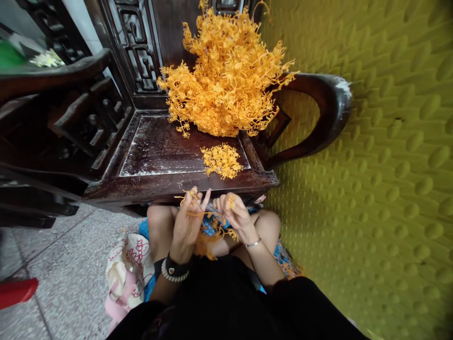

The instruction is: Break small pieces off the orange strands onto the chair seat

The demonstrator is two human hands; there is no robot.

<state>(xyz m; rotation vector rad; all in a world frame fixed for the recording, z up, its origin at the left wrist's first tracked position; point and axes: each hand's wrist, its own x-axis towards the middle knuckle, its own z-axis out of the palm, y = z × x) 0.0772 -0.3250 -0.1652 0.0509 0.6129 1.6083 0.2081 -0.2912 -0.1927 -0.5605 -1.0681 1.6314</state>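
My left hand (188, 218) pinches a thin orange sprig (180, 197) between thumb and fingertips, with one finger stretched out. My right hand (235, 213) is closed beside it, around what looks like a thin grey rod-like tool (213, 208); its kind is hard to make out. A small orange piece shows at the right fingers. More orange strands (207, 243) hang and lie below the hands, over my lap. In front, on the dark wooden chair seat (159, 146), lies a small cluster of orange sprigs (222, 160). Behind it rises a large heap of them (226, 75).
A curved chair arm (336, 108) stands at the right, by a yellow-green textured wall covering (389, 189). Another carved chair (71, 104) is at the left. On the speckled floor (78, 264) lie a white and pink bag (129, 264) and a red object (17, 293).
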